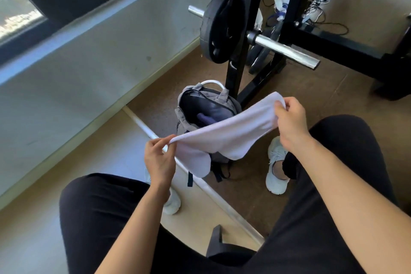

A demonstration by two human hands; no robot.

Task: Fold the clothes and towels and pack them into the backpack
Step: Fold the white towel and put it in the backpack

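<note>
A white towel (226,133) is stretched in the air across the middle of the frame. Its long axis runs from lower left to upper right, one end lower and the other higher, with the middle sagging a little and loose folds hanging below the line. The left hand (159,158) pinches the lower-left end between thumb and curled fingers. The right hand (289,120) grips the upper-right end with its fingers closed over the edge.

Just behind and under the towel, a grey backpack (204,104) stands on the floor. Its long axis runs up and down the frame, its white handle points toward the top, and its main compartment is unzipped and gaping toward the camera. Something dark lies inside, too dim to name. The towel hides the lower part of the bag.

The person sits with knees in black trousers (106,213) at the bottom of the frame and white shoes (277,167) on either side of the bag. The floor (333,104) is brown matting at the right. A metal strip (211,191) runs diagonally between it and a paler floor at the left. A pale wall with a dark-framed window (55,2) fills the upper left. At upper centre, a black rack (244,51) carries a barbell (287,50) with a black weight plate (222,24)
</note>
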